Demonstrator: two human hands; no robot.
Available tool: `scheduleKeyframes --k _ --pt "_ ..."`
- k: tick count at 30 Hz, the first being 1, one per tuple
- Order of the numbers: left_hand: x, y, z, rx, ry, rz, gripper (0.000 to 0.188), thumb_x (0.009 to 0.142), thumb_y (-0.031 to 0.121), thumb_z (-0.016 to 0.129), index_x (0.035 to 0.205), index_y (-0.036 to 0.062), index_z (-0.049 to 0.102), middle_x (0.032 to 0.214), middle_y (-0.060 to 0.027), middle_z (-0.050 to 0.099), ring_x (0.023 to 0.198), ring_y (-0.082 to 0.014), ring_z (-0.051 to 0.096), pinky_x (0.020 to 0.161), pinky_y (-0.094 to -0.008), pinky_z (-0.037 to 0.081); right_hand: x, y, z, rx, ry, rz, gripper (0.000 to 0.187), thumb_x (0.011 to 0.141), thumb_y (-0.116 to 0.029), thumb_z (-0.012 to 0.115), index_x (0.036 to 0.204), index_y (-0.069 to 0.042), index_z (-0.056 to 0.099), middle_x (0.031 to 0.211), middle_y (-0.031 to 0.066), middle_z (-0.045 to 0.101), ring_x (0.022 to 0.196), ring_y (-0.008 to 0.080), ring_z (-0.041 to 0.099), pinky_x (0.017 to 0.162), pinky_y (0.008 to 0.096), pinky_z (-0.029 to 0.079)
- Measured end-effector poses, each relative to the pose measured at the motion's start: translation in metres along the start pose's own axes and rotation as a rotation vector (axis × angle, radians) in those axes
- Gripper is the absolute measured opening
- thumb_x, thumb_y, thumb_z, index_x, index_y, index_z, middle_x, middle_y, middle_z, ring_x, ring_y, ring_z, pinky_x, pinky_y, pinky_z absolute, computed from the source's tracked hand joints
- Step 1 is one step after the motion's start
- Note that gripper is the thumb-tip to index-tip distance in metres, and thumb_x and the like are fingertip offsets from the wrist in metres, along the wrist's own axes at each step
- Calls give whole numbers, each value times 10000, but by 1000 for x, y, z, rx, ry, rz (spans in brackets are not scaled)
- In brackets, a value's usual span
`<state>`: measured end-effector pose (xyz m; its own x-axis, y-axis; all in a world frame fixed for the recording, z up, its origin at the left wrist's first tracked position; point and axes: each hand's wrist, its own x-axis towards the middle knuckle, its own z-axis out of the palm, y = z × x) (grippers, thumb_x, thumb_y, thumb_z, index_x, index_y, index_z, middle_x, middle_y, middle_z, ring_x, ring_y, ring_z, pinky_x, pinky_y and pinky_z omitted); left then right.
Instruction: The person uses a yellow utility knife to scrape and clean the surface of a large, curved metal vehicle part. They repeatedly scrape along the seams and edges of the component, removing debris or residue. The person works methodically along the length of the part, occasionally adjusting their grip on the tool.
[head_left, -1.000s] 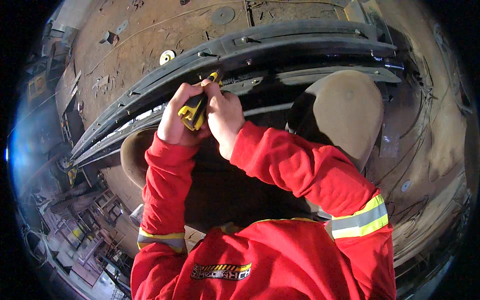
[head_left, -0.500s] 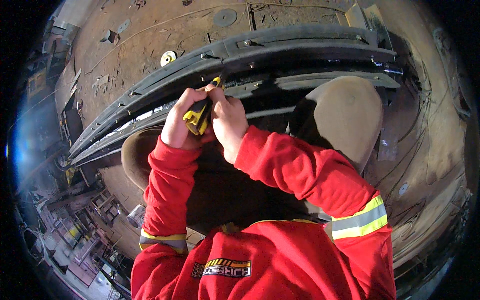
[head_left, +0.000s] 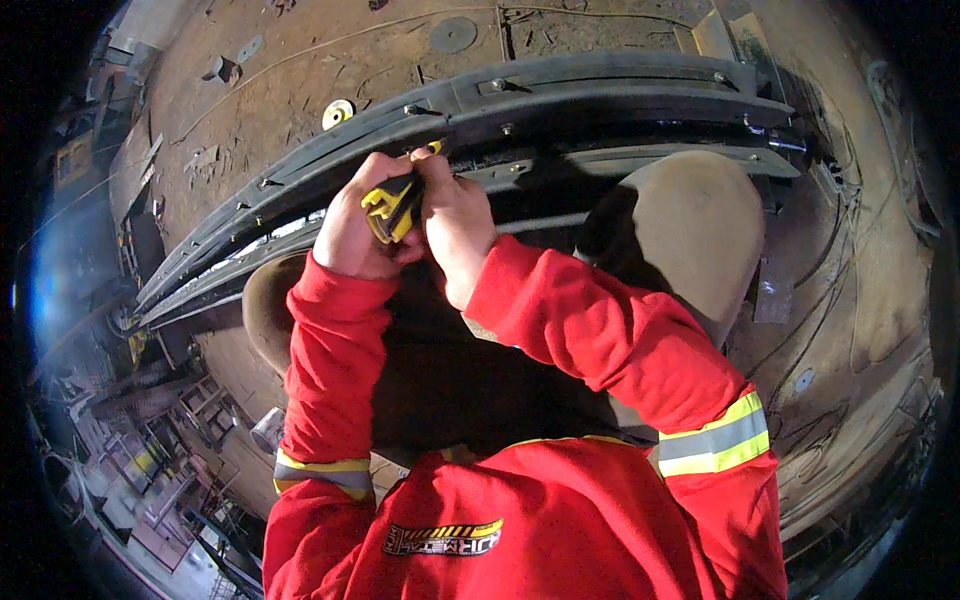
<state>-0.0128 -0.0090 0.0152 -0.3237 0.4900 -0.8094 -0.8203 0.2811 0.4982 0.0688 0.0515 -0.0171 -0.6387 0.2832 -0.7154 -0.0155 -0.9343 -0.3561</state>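
A stack of long, dark, curved steel leaf plates (head_left: 600, 95) spans the scene over a rusty, scratched metal floor (head_left: 330, 60). Beyond the stack on that floor lie a small pale yellow-centred disc (head_left: 337, 113) and, farther off, a flat dark round plate (head_left: 453, 34). Just below the stack's right end sits a large tan rounded dome (head_left: 690, 225).
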Motion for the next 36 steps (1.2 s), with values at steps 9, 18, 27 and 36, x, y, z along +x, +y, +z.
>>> scheduleKeyframes --k 9,18,27,36 --pt "-7 13 5 -3 -73 -8 235 893 311 509 893 84 569 608 -59 533 427 -170 451 360 -273 322 -5 -7 7 47 -62 -70 396 907 -417 537 843 -31 599 671 46 594 503 139 562 448 287 494" --pt "-34 42 -10 50 -343 393 338 934 274 436 1145 13 473 834 -143 572 471 -163 480 394 -270 349 21 -44 -17 -428 -217 -611 282 912 -213 521 781 9 633 707 121 634 590 253 596 544 399 478" --pt "-44 37 -24 0 -187 666 399 912 196 442 1249 -17 457 839 -178 582 451 -177 486 400 -266 370 87 -72 -67 -1784 -113 -1150 282 813 -320 663 1012 -129 718 1038 50 651 1116 277 500 1002 426 365" --pt "-54 28 -32 9 -98 722 456 875 160 489 1278 -43 423 772 -169 576 462 -172 489 414 -269 380 90 -58 -56 -1660 -76 -1383 27 757 -176 702 768 -153 694 884 -42 650 1039 207 535 891 402 397"
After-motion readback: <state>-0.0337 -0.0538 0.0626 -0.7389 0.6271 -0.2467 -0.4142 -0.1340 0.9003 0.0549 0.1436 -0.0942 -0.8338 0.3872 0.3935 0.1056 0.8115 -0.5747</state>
